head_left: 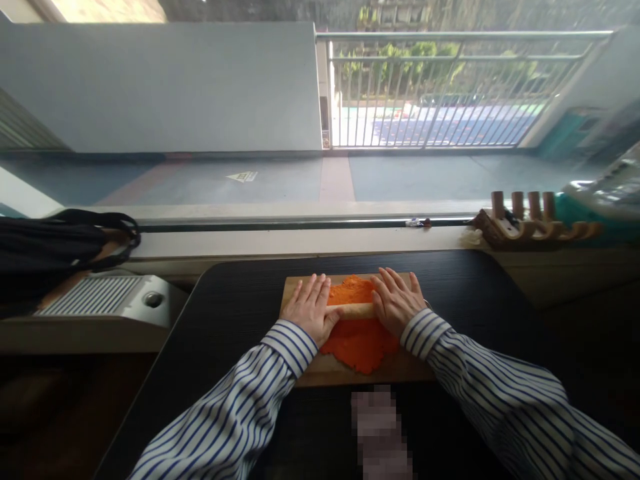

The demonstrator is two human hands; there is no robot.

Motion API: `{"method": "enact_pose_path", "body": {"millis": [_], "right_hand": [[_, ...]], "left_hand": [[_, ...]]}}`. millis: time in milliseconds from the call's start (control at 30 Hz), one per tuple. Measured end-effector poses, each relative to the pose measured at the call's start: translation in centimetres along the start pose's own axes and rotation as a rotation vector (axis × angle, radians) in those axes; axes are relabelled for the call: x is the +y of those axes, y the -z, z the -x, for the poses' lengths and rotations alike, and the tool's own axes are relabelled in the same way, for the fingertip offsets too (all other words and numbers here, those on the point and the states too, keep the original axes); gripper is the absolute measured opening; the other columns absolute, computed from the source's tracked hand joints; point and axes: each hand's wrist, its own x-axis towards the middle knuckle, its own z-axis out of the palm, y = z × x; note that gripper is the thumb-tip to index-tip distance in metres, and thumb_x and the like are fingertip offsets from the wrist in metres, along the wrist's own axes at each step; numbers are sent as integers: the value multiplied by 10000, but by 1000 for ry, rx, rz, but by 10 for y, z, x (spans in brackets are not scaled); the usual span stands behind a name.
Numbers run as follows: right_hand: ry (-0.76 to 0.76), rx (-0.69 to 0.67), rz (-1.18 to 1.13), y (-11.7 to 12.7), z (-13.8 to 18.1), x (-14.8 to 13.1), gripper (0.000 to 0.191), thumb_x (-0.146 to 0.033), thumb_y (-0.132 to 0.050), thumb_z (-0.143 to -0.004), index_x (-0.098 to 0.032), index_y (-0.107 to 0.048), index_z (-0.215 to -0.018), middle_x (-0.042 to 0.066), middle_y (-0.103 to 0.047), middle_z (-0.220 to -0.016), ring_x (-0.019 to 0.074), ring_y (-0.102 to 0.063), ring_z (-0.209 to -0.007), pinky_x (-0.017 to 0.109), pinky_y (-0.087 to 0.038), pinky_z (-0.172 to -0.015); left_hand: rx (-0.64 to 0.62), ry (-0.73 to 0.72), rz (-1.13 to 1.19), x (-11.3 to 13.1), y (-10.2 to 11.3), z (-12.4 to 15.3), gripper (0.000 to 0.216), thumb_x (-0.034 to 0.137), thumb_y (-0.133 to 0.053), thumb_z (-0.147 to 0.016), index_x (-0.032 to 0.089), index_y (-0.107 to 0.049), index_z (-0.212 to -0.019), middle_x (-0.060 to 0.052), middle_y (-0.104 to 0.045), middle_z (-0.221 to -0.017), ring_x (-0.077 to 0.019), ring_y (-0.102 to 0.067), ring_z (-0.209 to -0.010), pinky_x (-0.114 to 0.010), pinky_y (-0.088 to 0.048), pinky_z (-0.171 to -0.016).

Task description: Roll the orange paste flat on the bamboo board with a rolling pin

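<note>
An orange sheet of dough or clay (361, 343), flattened with ragged edges, lies on a wooden board (320, 378). Across it rests a pale wooden rolling pin (356, 311). My left hand (311, 308) lies flat over the pin's left end, fingers stretched forward. Over the right end is my right hand (399, 301), palm down with its fingers spread. Both hands cover the pin's ends, so only its middle shows. Striped cuffs reach both wrists.
The board sits on a black table (240, 333). A pixelated patch (383, 433) covers something near the front edge. Behind runs a window sill (280, 243) with a wooden rack (525, 223) at right. A white slotted box (120, 300) and a black bag (55, 243) are at left.
</note>
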Motion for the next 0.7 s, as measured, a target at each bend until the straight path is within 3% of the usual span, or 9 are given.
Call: {"method": "enact_pose_path", "body": {"millis": [233,367,500,700], "right_hand": [[-94,-52,-104,4,-58,7,487,-365,-178,-896,-225,-336,-1335,68,-258,-1449,238,-160,-1326,627,-108,-1005],[-139,-110,-125,8,-75,8,486,-354,-195,-888,-215,-347,-1328,77,-246,-1453,246,-153,-1329,635,-88,-1005],[-99,-122,-123,9,-64,7,493,-378,-209,-885,-231,-327,-1341,68,-242,-1456,231,-140,-1336,620,-101,-1012],[-42,-70,-65,4,-16,-4,555,-410,-125,-906,-150,-329,-1352,74,-291,-1437,221,-173,-1331,532,-90,-1058]], "left_hand": [[-13,164,9,-13,-1,-49,666,527,-132,-883,95,-326,-1351,-108,-325,-1414,-235,-240,-1320,-459,-156,-1085],[-50,223,45,-19,0,-65,678,553,-118,-872,126,-278,-1373,-80,-295,-1433,-213,-209,-1332,-443,-138,-1089],[-76,200,38,-15,1,-56,660,524,-127,-878,110,-318,-1355,-86,-309,-1426,-213,-217,-1329,-435,-137,-1089],[-83,136,34,-2,3,-21,700,526,-131,-876,40,-327,-1341,-135,-346,-1400,-244,-241,-1318,-436,-168,-1084]]}}
